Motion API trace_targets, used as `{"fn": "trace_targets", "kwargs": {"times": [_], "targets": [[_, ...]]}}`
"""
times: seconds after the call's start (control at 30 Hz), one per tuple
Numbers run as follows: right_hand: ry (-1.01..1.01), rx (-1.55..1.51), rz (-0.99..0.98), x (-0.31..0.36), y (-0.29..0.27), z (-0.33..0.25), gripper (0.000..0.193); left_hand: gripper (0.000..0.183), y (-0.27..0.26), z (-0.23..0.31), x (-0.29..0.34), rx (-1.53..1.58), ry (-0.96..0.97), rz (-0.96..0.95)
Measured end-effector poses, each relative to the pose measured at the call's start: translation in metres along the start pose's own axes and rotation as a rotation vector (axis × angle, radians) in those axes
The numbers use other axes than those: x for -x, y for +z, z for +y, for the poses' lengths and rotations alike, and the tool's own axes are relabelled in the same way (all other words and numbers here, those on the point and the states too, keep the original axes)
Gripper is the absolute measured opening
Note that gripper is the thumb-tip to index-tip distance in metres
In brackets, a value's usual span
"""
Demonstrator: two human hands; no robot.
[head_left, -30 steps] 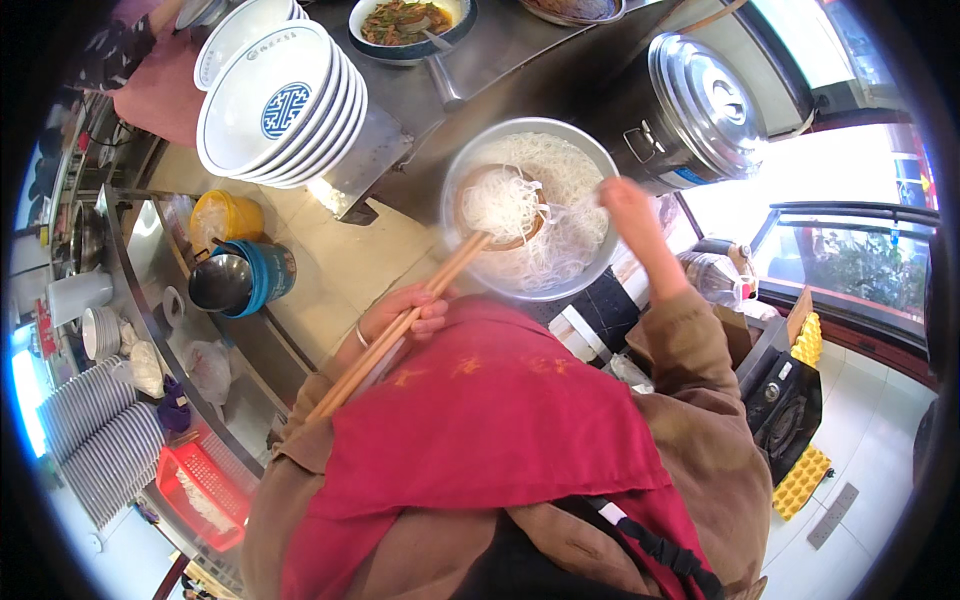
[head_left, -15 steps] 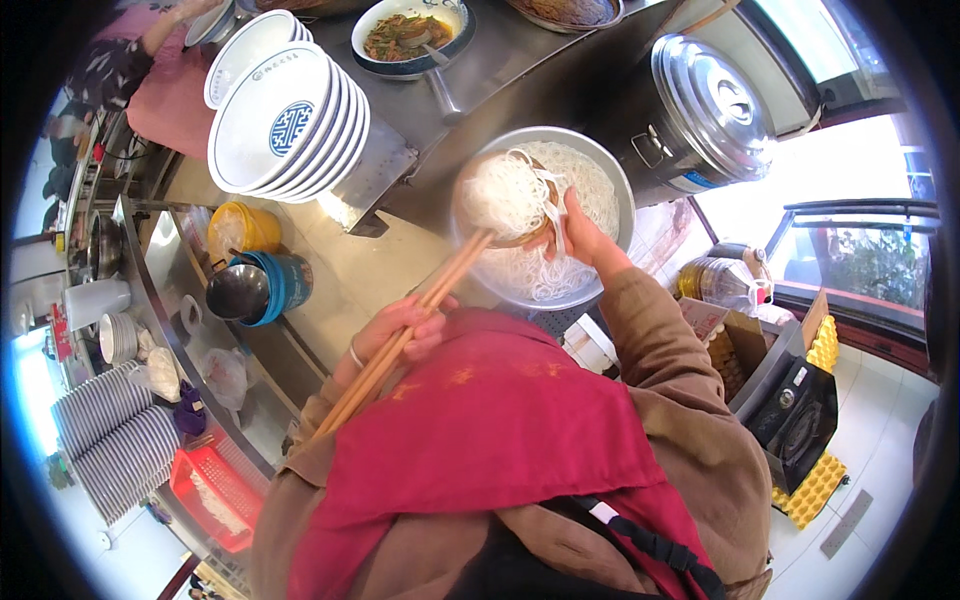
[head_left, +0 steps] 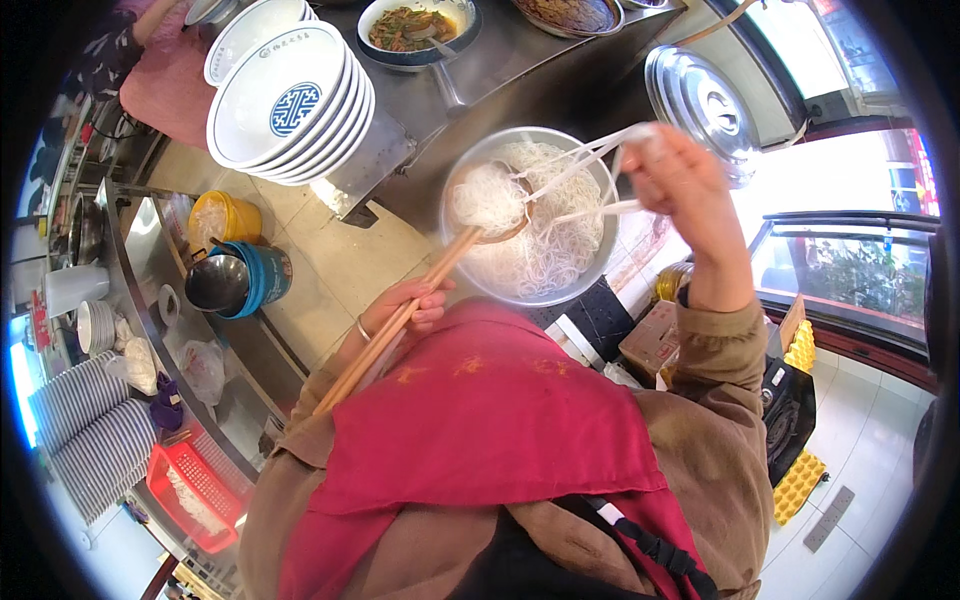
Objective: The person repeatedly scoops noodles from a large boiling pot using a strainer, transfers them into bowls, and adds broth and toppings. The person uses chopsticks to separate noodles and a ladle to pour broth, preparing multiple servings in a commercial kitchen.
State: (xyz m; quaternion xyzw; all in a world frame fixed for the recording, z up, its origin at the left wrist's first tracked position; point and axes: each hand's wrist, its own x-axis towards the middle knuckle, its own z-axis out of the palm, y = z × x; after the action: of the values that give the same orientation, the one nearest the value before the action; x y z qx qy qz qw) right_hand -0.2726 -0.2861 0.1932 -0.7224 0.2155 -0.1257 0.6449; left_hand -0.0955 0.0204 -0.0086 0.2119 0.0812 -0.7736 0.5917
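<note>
My left hand (head_left: 410,303) is closed around the long wooden handle of a noodle strainer (head_left: 385,345). Its round head, over the left part of a metal basin (head_left: 532,300), carries a clump of white noodles (head_left: 488,198). More white noodles (head_left: 575,215) fill the basin beneath and beside it. Raised above the basin's right rim, my right hand (head_left: 685,190) pinches several thick white strands (head_left: 585,160), which stretch down toward the strainer and the basin. The fingertips are slightly blurred.
Stacked white bowls (head_left: 290,105) stand on the metal counter to the left, near a bowl of cooked food with a ladle (head_left: 415,28). A large lidded pot (head_left: 710,110) is at right. Yellow (head_left: 225,220) and blue buckets (head_left: 265,280) stand at left. A person's arm shows far left.
My right hand has risen from the noodles up and to the right, drawing strands out with it. My left hand keeps its grip on the strainer, which has barely moved.
</note>
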Motion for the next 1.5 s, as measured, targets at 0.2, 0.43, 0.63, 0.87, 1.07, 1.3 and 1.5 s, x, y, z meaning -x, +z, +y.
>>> {"fn": "trace_targets", "kwargs": {"times": [0.2, 0.43, 0.63, 0.87, 1.07, 1.3, 1.5], "targets": [[-0.500, -0.214, -0.022, 0.001, -0.021, -0.073, 0.032, 0.029, -0.021, -0.003, -0.011, 0.063, -0.067, -0.057], [-0.699, -0.573, 0.179, 0.034, -0.039, -0.060, 0.027, 0.030, -0.035, -0.007, -0.009, 0.118, -0.073, -0.068], [0.171, 0.685, 0.233, 0.011, -0.023, 0.146, 0.033, 0.032, -0.017, -0.004, 0.013, -0.043, -0.007, 0.005], [0.861, -0.748, 0.003, -0.011, 0.070, 0.312, 0.079, 0.039, 0.026, 0.002, 0.031, -0.167, 0.003, 0.063], [0.440, -1.066, 0.051, -0.063, 0.063, 0.266, 0.073, 0.043, 0.041, 0.011, 0.047, -0.364, -0.058, 0.029], [-0.028, -0.861, 0.131, -0.056, 0.043, 0.142, 0.048, 0.042, 0.029, -0.003, 0.039, -0.210, -0.039, 0.043], [-0.222, -0.978, 0.082, -0.037, 0.029, 0.050, 0.044, 0.032, 0.022, -0.008, 0.018, -0.116, -0.065, -0.013]]}}
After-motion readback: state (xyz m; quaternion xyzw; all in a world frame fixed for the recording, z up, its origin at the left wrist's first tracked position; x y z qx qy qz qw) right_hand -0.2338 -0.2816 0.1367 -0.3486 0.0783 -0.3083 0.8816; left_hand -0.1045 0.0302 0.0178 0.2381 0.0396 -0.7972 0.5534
